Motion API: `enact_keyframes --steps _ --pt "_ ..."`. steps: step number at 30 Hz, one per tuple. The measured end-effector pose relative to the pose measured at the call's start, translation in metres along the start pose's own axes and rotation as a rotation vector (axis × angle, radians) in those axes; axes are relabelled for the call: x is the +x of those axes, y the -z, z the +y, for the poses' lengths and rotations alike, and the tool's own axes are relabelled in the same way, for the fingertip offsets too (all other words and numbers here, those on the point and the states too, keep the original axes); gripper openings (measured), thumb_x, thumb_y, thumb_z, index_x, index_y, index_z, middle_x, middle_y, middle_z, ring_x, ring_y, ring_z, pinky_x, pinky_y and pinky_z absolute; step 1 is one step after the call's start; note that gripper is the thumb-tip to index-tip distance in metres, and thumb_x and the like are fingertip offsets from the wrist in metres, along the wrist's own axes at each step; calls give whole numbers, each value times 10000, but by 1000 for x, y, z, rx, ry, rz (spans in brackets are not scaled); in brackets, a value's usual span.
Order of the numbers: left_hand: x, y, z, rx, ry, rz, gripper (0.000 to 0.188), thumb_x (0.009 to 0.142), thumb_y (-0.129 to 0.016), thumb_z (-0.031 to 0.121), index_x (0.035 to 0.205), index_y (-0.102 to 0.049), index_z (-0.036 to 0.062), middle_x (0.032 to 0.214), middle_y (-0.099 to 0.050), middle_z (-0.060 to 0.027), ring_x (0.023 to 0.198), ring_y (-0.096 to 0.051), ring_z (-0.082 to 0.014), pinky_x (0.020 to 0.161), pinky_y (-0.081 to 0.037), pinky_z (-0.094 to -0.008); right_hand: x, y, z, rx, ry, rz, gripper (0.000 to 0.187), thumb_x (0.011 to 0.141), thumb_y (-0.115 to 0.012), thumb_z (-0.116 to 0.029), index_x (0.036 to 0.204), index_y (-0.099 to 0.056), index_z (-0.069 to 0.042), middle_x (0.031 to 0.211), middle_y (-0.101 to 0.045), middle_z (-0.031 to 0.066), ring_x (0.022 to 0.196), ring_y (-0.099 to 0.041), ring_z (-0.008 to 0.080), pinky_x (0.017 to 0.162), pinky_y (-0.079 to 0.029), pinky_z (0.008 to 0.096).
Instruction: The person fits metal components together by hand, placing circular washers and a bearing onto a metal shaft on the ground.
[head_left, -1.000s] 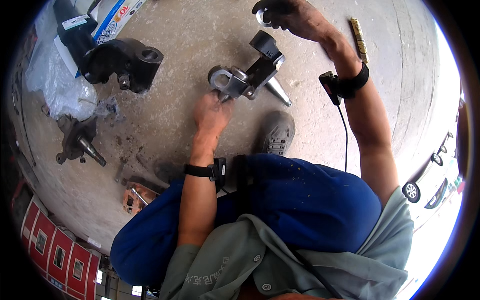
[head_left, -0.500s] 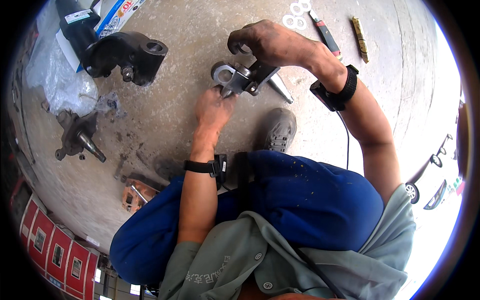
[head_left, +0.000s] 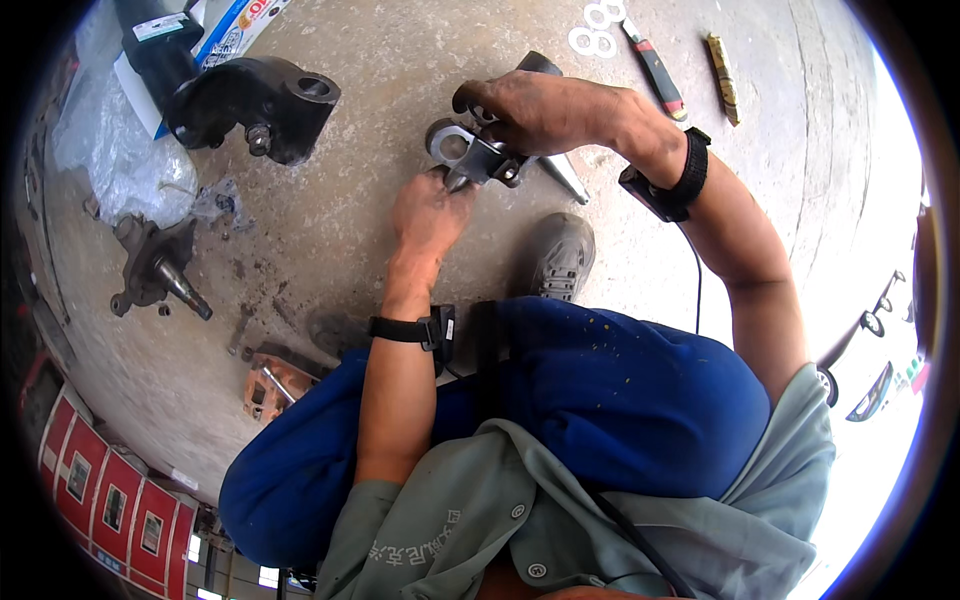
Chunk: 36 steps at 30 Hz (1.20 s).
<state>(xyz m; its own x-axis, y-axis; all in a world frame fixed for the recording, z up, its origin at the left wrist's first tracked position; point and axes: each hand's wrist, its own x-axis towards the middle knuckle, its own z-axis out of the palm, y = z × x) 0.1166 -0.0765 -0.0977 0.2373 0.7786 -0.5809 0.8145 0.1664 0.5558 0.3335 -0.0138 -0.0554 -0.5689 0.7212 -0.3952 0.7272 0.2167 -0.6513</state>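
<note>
A dark steering knuckle (head_left: 478,160) with a bright bored eye and a tapered silver spindle (head_left: 565,180) rests on the concrete floor in front of me. My left hand (head_left: 432,212) is closed around its near lower end, just below the eye. My right hand (head_left: 545,110) is over the top of the knuckle, fingers curled down close to the eye. Whatever the right fingertips pinch is mostly hidden by the hand. A dark cylindrical end (head_left: 538,64) of the knuckle shows beyond the right knuckles.
A black axle beam end (head_left: 250,105) lies at far left, by plastic wrap (head_left: 150,165). Nearer, a second steering knuckle (head_left: 160,265) sits left of an orange-brown metal block (head_left: 270,388). White rings (head_left: 592,40), a utility knife (head_left: 655,78) and a yellowish strip (head_left: 722,78) lie at far right.
My right hand has come down from above onto the knuckle, uncovering its far cylindrical end. The knuckle has shifted slightly; my left hand stays at its near end.
</note>
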Motion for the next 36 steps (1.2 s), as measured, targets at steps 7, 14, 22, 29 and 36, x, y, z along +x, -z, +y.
enact_keyframes --steps 7,14,22,29,36 --pt "1 0 0 -11 29 -20 399 800 -770 354 987 -733 3 953 -726 -240 941 -683 -441 816 -536 -463 4 -2 2 28 12 -122 324 928 -652 -51 1234 -571 18 996 -709 209 961 -707 339 860 -574 458" --pt "1 1 2 -3 20 -36 396 809 -765 348 1007 -733 7 955 -729 -231 943 -685 -436 819 -536 -457 6 -3 4 152 -79 -228 262 988 -579 -104 1218 -591 22 975 -706 194 896 -698 293 824 -571 431" --pt "3 -2 -4 -96 -3 -39 375 810 -776 309 999 -720 -10 937 -731 -229 906 -696 -405 814 -531 -436 4 -10 15 222 -24 -181 281 976 -569 -73 1242 -587 18 957 -706 179 880 -687 288 826 -543 439" --pt "4 -1 -5 -93 15 -64 363 818 -771 290 1010 -715 -13 914 -734 -215 863 -695 -380 799 -523 -418 -2 -8 11 181 -39 -74 366 940 -565 -21 1302 -563 27 924 -700 195 873 -686 317 800 -537 458" --pt "4 -1 -7 -62 29 -73 368 826 -768 295 1018 -716 -14 922 -732 -221 882 -696 -389 804 -526 -424 -7 2 2 160 -109 -70 363 929 -565 -19 1285 -563 55 973 -710 217 906 -705 314 805 -553 447"
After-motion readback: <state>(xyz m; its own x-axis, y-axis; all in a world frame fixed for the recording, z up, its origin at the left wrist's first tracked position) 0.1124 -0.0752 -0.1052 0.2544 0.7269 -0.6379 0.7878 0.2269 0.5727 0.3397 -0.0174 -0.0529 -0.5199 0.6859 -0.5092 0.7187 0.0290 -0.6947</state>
